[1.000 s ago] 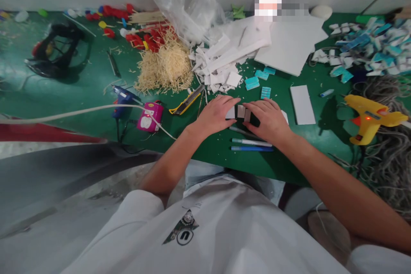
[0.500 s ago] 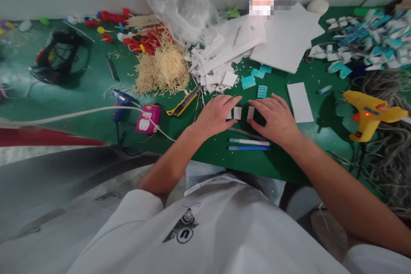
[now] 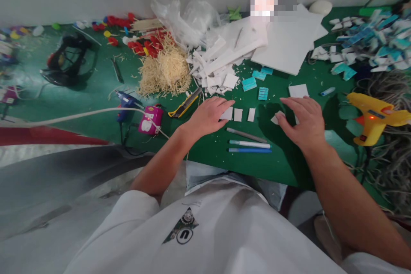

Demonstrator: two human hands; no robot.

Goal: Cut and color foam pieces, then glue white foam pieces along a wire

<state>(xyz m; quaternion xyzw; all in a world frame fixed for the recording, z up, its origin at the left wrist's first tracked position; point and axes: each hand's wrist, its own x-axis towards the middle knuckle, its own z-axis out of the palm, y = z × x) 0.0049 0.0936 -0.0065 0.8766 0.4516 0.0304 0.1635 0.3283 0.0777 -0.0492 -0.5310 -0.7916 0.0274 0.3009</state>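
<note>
My left hand [image 3: 210, 115] rests on the green table with thumb and forefinger apart, next to a small white foam-like piece [image 3: 226, 114] partly covered by the fingertips. Two more small white pieces, one square [image 3: 238, 115] and one narrower [image 3: 251, 114], lie in a row to its right. My right hand [image 3: 302, 122] is farther right, its forefinger stretched out and its thumb apart. The thumb tip overlaps a tilted white piece [image 3: 275, 118]; whether it presses on it I cannot tell. A white rectangular sheet [image 3: 298, 90] is partly hidden behind that hand.
Nearer me lie a grey pen [image 3: 246, 135], a white marker [image 3: 250, 144] and a blue pen [image 3: 249, 150]. A yellow cutter [image 3: 185, 103] and pink power box [image 3: 150, 120] are leftward. A yellow glue gun [image 3: 372, 115] stands right. White scraps [image 3: 213, 81] and blue-topped pieces [image 3: 248, 84] lie behind.
My right hand has moved right, away from the narrower white piece, uncovering the tilted piece and now covering part of the white sheet. My left hand has shifted slightly left, showing more of its piece.
</note>
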